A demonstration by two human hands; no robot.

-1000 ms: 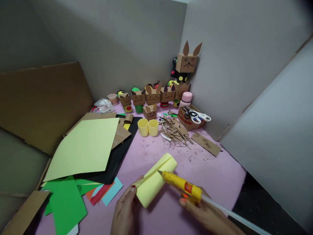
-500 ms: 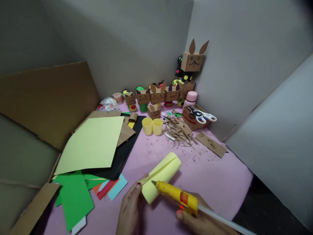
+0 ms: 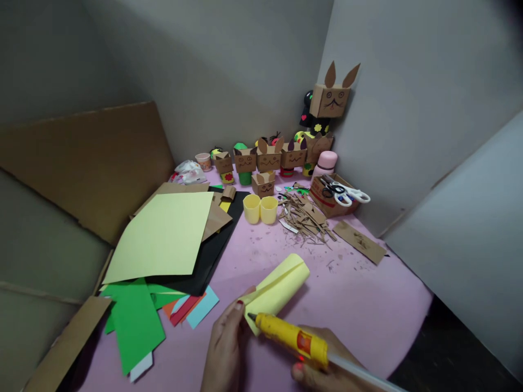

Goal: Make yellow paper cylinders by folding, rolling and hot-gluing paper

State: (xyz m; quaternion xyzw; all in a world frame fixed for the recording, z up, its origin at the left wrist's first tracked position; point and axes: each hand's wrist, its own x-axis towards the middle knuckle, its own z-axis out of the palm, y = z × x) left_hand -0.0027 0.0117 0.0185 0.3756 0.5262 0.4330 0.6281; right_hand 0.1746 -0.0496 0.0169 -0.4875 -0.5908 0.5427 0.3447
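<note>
A rolled tube of pale yellow paper (image 3: 281,286) lies tilted above the table, pinched at its near end by my left hand (image 3: 226,340). A loose edge runs along the roll's upper side. In my right hand (image 3: 327,365) is a yellow hot glue gun (image 3: 290,335), with a clear glue stick (image 3: 363,375) poking out of its back and a red light glowing underneath. Its dark nozzle points left, at the near end of the roll close to my left fingertips. Whether the nozzle touches the paper I cannot tell.
Yellow paper sheets (image 3: 163,234) and green card (image 3: 137,321) lie left. Beyond the roll stand two yellow paper cups (image 3: 260,209), cardboard scraps (image 3: 304,218), several cardboard animal figures (image 3: 268,159) and a box (image 3: 327,201) holding scissors (image 3: 345,193). Grey walls enclose the pink table (image 3: 368,305).
The glue gun's nozzle has moved down and left toward the roll's near edge. My view has shifted slightly, so the whole table appears further right.
</note>
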